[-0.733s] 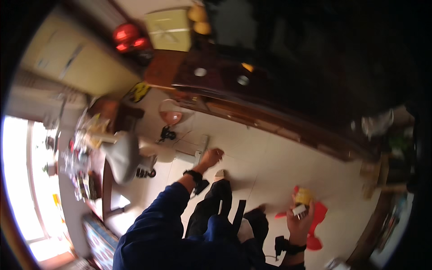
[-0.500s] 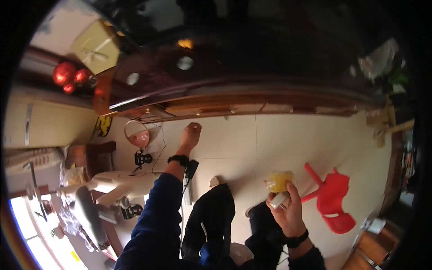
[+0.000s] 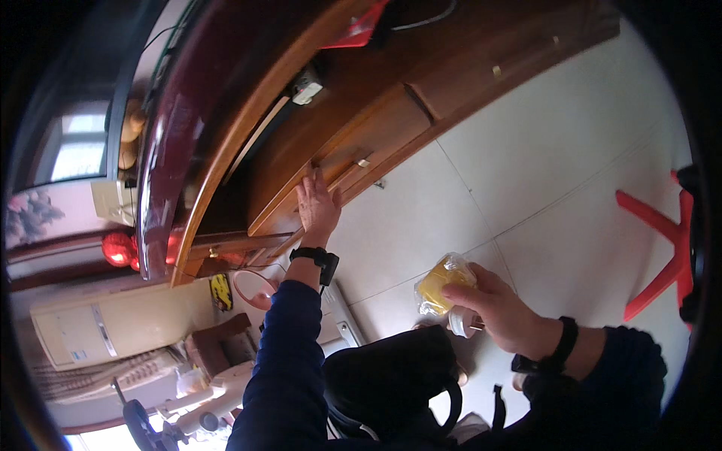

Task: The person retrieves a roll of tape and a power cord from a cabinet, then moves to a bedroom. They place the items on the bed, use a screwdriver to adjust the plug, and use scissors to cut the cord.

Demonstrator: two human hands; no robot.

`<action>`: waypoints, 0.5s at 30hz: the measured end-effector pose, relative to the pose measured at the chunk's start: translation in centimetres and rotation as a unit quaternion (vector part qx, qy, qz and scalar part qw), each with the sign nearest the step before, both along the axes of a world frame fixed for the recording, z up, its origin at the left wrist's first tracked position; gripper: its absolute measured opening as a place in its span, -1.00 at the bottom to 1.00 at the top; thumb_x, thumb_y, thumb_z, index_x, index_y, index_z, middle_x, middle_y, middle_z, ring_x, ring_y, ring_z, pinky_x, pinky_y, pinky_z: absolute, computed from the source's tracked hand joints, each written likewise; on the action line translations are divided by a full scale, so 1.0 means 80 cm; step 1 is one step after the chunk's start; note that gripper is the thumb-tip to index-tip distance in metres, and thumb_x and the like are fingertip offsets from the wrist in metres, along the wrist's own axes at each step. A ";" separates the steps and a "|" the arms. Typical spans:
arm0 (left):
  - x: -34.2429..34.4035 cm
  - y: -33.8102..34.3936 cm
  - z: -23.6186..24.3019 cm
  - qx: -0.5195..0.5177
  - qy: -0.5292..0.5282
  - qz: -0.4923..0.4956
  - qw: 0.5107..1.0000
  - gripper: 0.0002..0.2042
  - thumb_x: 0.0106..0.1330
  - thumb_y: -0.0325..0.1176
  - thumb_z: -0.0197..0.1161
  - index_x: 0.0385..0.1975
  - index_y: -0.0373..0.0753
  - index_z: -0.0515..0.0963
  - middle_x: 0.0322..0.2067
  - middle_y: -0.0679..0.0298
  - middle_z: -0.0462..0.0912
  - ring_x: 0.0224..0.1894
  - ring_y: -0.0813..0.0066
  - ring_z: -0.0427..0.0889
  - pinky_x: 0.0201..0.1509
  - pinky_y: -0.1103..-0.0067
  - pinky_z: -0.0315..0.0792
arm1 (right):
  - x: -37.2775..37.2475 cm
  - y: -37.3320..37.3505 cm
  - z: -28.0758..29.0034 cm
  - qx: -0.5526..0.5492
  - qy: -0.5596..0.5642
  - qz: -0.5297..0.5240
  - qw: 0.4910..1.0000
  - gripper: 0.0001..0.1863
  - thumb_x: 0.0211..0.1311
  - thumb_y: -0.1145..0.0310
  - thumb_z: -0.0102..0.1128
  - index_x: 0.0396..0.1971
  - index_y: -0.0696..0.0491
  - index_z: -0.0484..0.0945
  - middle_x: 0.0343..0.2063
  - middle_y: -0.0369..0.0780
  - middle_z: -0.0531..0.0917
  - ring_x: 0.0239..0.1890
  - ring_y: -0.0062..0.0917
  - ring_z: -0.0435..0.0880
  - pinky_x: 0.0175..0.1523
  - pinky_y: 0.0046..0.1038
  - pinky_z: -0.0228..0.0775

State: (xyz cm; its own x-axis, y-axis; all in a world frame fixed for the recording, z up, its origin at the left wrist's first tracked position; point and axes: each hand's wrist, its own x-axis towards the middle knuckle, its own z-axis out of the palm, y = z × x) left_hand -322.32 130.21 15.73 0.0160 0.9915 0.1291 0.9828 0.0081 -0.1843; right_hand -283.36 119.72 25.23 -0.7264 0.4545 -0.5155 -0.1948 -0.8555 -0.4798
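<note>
My left hand [image 3: 320, 207] reaches to the brown wooden cabinet [image 3: 406, 68], its fingers apart and resting along the edge of a drawer-like front [image 3: 366, 136]. A small metal handle [image 3: 363, 162] is just to the right of the fingertips. Lower right, over the tiled floor, my right hand [image 3: 496, 304] is closed on a yellow item in clear plastic wrap [image 3: 440, 278] together with a small white-lidded container [image 3: 459, 322], whose exact shape is partly hidden by the fingers. My dark-clad legs [image 3: 383, 376] show below.
A dark screen [image 3: 68, 90], red baubles [image 3: 118, 248] and a white socket block [image 3: 307, 89] are around the cabinet. A cream upright appliance [image 3: 128, 331], a pink round object [image 3: 256, 297] and exercise equipment [image 3: 139, 428] are at lower left. A red legged object [image 3: 654, 225] lies at right.
My view has turned and come closer to the cabinet. My left hand has moved from over the floor onto the cabinet front, fingers spreading. My right hand still holds the yellow wrapped item.
</note>
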 end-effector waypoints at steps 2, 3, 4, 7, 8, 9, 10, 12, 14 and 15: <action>0.002 -0.004 -0.014 0.030 -0.002 -0.031 0.999 -0.36 0.24 -0.25 0.30 0.27 -0.35 0.24 0.32 -0.01 0.17 0.27 -0.08 0.26 0.34 0.20 0.26 | 0.005 0.004 -0.029 0.009 -0.053 0.033 0.998 -0.32 0.29 0.07 0.27 0.17 0.23 0.23 -0.32 -0.23 0.51 -0.46 -0.73 0.45 -0.40 -0.63 0.39; 0.002 -0.007 -0.022 0.013 0.009 -0.042 0.999 -0.36 0.24 -0.26 0.30 0.27 -0.35 0.24 0.32 -0.01 0.17 0.27 -0.08 0.26 0.34 0.19 0.26 | 0.007 0.006 -0.038 0.015 -0.072 0.049 0.996 -0.32 0.29 0.07 0.26 0.17 0.24 0.22 -0.33 -0.23 0.51 -0.49 -0.73 0.44 -0.43 -0.64 0.38; 0.002 -0.011 -0.030 0.000 0.014 -0.058 0.998 -0.36 0.24 -0.27 0.30 0.27 -0.36 0.23 0.31 -0.01 0.18 0.27 -0.08 0.26 0.34 0.19 0.26 | 0.005 0.011 -0.047 -0.016 -0.051 0.047 0.997 -0.32 0.27 0.04 0.28 0.13 0.24 0.24 -0.40 -0.26 0.51 -0.52 -0.74 0.45 -0.45 -0.65 0.37; 0.003 -0.015 -0.050 -0.026 0.011 -0.055 0.998 -0.31 0.23 -0.30 0.30 0.32 -0.36 0.17 0.31 -0.04 0.19 0.29 -0.09 0.26 0.34 0.18 0.25 | -0.008 0.019 -0.049 0.010 -0.015 0.060 0.998 -0.33 0.24 -0.01 0.31 0.07 0.22 0.29 -0.48 -0.28 0.52 -0.57 -0.73 0.47 -0.50 -0.65 0.38; 0.004 -0.014 -0.054 -0.022 0.007 -0.043 0.999 -0.30 0.23 -0.30 0.30 0.34 -0.36 0.15 0.31 -0.06 0.19 0.29 -0.08 0.26 0.34 0.17 0.25 | -0.013 0.018 -0.045 0.071 -0.040 0.060 0.995 -0.34 0.21 -0.04 0.33 0.02 0.20 0.33 -0.53 -0.29 0.55 -0.61 -0.72 0.47 -0.54 -0.65 0.36; 0.006 -0.012 -0.057 -0.041 0.000 -0.013 0.999 -0.28 0.23 -0.30 0.31 0.35 -0.36 0.13 0.32 -0.07 0.19 0.30 -0.08 0.26 0.34 0.17 0.25 | -0.016 0.017 -0.042 0.089 -0.029 0.097 0.991 -0.30 0.21 -0.07 0.32 0.05 0.22 0.33 -0.42 -0.23 0.58 -0.51 -0.69 0.53 -0.45 -0.63 0.43; 0.008 -0.009 -0.060 -0.029 -0.005 -0.020 0.999 -0.27 0.23 -0.29 0.30 0.36 -0.37 0.11 0.32 -0.09 0.19 0.31 -0.09 0.26 0.35 0.18 0.24 | -0.016 0.016 -0.040 0.095 -0.008 0.116 0.989 -0.27 0.22 -0.09 0.31 0.07 0.24 0.32 -0.35 -0.19 0.59 -0.44 -0.65 0.56 -0.37 -0.62 0.47; 0.012 -0.003 -0.064 -0.047 -0.022 -0.003 0.999 -0.24 0.25 -0.27 0.29 0.39 -0.37 0.06 0.33 -0.13 0.19 0.33 -0.10 0.25 0.36 0.18 0.23 | -0.013 0.013 -0.039 0.111 0.008 0.165 0.980 -0.19 0.20 -0.13 0.30 0.12 0.30 0.29 -0.20 -0.12 0.57 -0.26 -0.57 0.60 -0.19 -0.58 0.51; 0.017 0.003 -0.069 -0.093 -0.020 0.040 0.995 -0.23 0.26 -0.24 0.28 0.39 -0.38 0.04 0.32 -0.16 0.19 0.34 -0.11 0.25 0.38 0.20 0.22 | -0.008 0.011 -0.042 0.104 0.004 0.155 0.982 -0.18 0.19 -0.13 0.31 0.10 0.31 0.29 -0.23 -0.12 0.58 -0.29 -0.58 0.60 -0.20 -0.57 0.51; 0.020 0.005 -0.073 -0.096 -0.018 0.049 0.994 -0.22 0.26 -0.22 0.28 0.40 -0.38 0.04 0.32 -0.18 0.20 0.34 -0.11 0.25 0.39 0.20 0.21 | -0.005 0.011 -0.045 0.098 -0.006 0.156 0.983 -0.17 0.18 -0.14 0.32 0.10 0.31 0.29 -0.24 -0.13 0.58 -0.30 -0.58 0.60 -0.20 -0.57 0.51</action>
